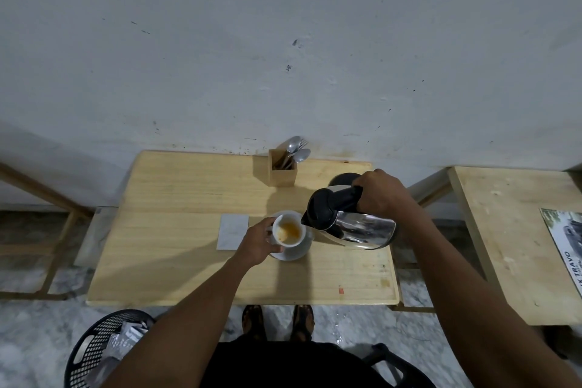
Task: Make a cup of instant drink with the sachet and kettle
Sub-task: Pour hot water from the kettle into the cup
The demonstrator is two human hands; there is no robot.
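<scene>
Head view: right hand (382, 195) wraps the black handle of the heavy, slick steel kettle (352, 222), tipped toward nine o'clock. Left hand (256, 244) clasps the fragile white cup (288, 229) over its saucer (293, 253), mid-table (176, 198).

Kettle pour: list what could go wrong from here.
1. The kettle is tipped steeply with its spout at the cup rim; hot water could miss and hit the left hand gripping the cup.
2. The cup is tilted above its saucer, so the orange liquid could slop out.
3. The right hand bears the kettle alone by its handle; a slip could flood the table.
</scene>
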